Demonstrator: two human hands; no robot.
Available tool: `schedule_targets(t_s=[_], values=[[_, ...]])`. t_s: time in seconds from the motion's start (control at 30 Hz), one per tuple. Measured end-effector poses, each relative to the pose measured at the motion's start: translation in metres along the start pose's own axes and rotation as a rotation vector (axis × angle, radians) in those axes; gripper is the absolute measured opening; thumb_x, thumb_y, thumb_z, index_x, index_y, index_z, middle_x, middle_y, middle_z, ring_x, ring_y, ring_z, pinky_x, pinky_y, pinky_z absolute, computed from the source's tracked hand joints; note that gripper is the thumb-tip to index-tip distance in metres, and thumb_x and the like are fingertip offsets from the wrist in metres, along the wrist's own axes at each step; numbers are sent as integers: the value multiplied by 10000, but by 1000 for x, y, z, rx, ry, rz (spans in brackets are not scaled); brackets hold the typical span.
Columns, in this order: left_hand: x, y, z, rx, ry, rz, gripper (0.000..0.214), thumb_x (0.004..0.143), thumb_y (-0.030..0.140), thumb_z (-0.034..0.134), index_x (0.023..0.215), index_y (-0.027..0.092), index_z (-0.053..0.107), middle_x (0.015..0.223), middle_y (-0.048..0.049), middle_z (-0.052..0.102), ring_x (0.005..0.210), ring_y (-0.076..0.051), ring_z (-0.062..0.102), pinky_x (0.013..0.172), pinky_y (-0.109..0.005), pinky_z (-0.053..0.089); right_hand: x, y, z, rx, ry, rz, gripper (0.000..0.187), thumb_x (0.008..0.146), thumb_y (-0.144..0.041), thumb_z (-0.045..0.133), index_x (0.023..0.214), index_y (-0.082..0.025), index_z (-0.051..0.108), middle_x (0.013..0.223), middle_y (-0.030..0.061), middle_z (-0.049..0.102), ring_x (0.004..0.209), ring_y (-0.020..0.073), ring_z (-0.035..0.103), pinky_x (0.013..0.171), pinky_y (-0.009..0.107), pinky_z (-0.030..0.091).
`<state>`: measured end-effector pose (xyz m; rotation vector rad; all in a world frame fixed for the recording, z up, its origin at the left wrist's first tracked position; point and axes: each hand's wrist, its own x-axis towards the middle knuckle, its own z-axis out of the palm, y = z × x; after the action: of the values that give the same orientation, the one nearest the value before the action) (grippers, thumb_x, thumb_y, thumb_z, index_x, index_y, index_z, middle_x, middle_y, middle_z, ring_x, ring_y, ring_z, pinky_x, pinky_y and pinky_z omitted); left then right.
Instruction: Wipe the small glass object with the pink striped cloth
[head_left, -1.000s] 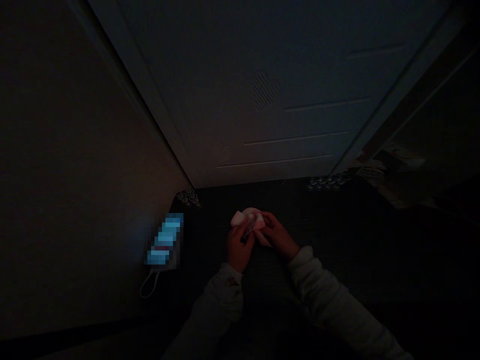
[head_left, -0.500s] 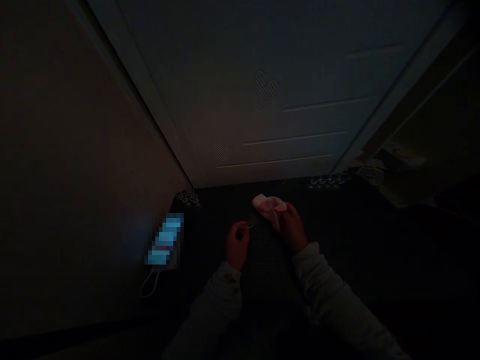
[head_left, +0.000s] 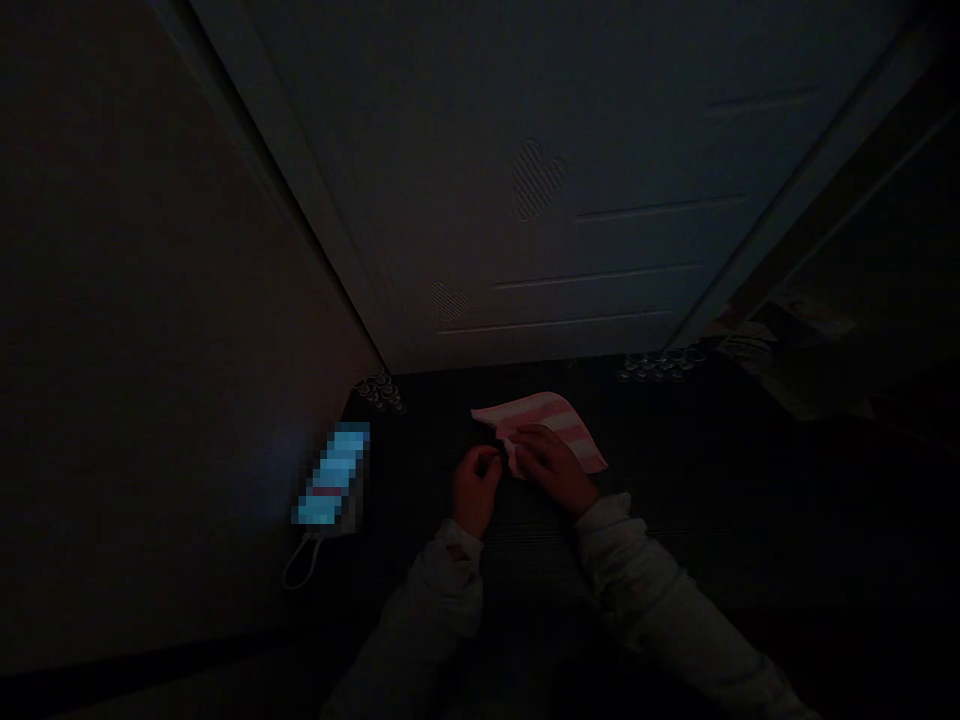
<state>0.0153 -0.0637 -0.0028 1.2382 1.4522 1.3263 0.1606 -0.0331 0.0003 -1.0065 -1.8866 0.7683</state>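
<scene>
A pink and white striped cloth (head_left: pixel 559 410) lies partly spread on the dark tabletop, its near left edge bunched up. My right hand (head_left: pixel 551 465) pinches that bunched edge, fingers bent over the fabric. Just left of it, my left hand (head_left: pixel 476 485) is closed, thumb and fingertips together by the gathered cloth. It holds a small metal ring, seen more plainly a moment ago and now mostly lost in the dark. Fingertips of both hands are close together.
The room is very dark. Small metal rings lie in a group (head_left: pixel 381 392) at the back left and in another group (head_left: pixel 660 366) at the back right. A lit, blurred-out screen (head_left: pixel 334 475) leans at left, with a cord loop (head_left: pixel 300 563) below. Behind stands a white panel (head_left: pixel 450 180) with hearts.
The cloth has gone from crumpled in my right hand to spread flatter on the table. My right hand has moved left, bringing the cloth's edge to my left hand, which stays nearly in place.
</scene>
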Motion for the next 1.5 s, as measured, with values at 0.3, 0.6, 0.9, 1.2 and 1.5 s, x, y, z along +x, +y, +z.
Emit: schedule_targets(t_s=[0.3,0.6,0.9,1.2,1.5], values=[[0,1,0,-27,-54,-15,79,695,220,520,751,166,537,680,15,537,640,-104,504,598,-215,395,-5,-9,5,-243,-14,-157,307,771,-167,439,1054,-231,539,1064,69,539,1005,200,445,864,393,343],[-1,8,0,-107,-67,-22,158,737,318,491,727,161,504,606,34,492,575,-89,469,576,-209,382,-4,-13,7,-189,-40,-72,256,768,-312,485,1005,-243,555,1049,71,549,993,219,461,859,418,341],[-1,7,0,-74,-31,-32,174,732,347,495,731,174,487,578,51,442,519,-77,415,516,-195,339,-2,-16,6,-161,-69,-126,318,739,-268,516,1056,-237,514,1097,68,535,1041,217,447,883,412,315],[2,9,-5,-140,-53,-74,171,734,344,489,729,174,472,544,62,406,501,-74,389,513,-197,326,0,-12,6,-193,-127,-74,302,701,-324,566,989,-235,563,916,46,613,876,224,518,821,397,323],[4,12,-9,-156,-52,-89,195,726,365,496,700,171,493,509,66,408,496,-77,397,521,-205,324,0,-16,8,-176,-138,-57,293,712,-371,545,967,-230,575,890,48,607,844,224,512,765,369,343]])
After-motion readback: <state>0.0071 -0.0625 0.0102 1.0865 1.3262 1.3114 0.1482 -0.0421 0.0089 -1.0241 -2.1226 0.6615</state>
